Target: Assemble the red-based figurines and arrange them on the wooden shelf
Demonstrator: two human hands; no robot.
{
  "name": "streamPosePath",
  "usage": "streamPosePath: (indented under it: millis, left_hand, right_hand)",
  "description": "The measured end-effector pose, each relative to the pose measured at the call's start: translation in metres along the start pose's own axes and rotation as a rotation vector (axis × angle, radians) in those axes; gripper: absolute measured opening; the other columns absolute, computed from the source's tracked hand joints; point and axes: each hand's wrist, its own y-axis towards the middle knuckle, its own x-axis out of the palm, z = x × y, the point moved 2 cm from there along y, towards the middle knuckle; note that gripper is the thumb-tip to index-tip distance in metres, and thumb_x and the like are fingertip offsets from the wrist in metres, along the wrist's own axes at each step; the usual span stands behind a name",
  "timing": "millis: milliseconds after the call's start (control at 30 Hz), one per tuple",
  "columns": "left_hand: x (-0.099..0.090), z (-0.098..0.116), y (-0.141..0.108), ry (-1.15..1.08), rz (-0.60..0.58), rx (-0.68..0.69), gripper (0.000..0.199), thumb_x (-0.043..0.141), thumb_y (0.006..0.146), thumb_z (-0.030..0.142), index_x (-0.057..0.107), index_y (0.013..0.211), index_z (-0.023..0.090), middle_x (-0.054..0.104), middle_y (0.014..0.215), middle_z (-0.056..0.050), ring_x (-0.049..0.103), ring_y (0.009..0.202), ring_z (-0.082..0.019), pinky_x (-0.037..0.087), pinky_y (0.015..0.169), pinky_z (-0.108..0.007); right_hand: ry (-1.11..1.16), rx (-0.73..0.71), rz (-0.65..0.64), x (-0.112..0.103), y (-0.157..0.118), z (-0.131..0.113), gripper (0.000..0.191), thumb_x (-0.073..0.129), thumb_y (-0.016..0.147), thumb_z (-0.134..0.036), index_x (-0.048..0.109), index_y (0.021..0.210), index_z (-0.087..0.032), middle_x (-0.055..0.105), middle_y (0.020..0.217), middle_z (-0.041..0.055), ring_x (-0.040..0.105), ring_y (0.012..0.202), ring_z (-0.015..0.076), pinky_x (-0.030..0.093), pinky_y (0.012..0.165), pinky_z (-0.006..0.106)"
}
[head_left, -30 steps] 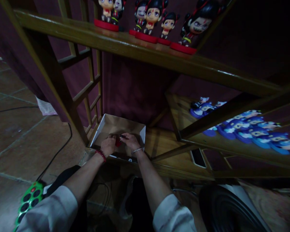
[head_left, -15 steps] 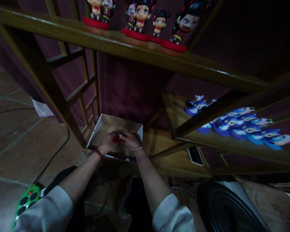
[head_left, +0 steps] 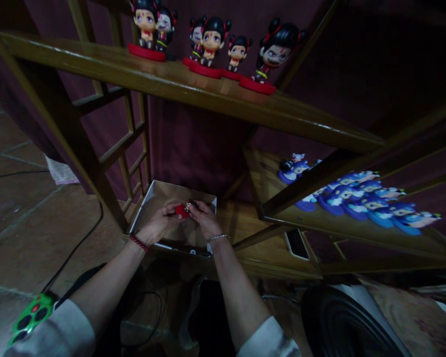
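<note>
Pers.'s L hand (head_left: 162, 221) and R hand (head_left: 205, 219) clasped a small red-based figurine (head_left: 182, 211) btwn them over an open box (head_left: 143, 204) at the lower shelf's (head_left: 241, 218) left end, job apparently part done: similar figs. (head_left: 211, 42) stood on the upper shelf (head_left: 163, 82), this one not yet set down.

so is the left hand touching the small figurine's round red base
Touching: the head view shows the left hand gripping the round red base at its edge.

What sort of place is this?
Probably a shop or display corner, though a home collection isn't ruled out: red-based figures stand along a wooden shelf, blue figures sit grouped on a lower shelf, and the floor is tiled.
</note>
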Motion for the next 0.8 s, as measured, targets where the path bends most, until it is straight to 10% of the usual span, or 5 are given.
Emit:
streamPosePath:
  millis: [800]
  left_hand:
    - [0.0010,0.0065,-0.0054,0.077,-0.032,0.095,0.045,0.072,0.058,0.019,0.057,0.101,0.014,0.062,0.101,-0.007,0.057,0.093,-0.017,0.042,0.089,-0.033]
  right_hand:
    - [-0.120,-0.136,-0.048,0.0081,-0.0081,-0.0109,0.040,0.069,0.058,-0.031,0.058,0.095,-0.020,0.065,0.087,0.0012,0.059,0.082,0.0135,0.044,0.080,0.029]
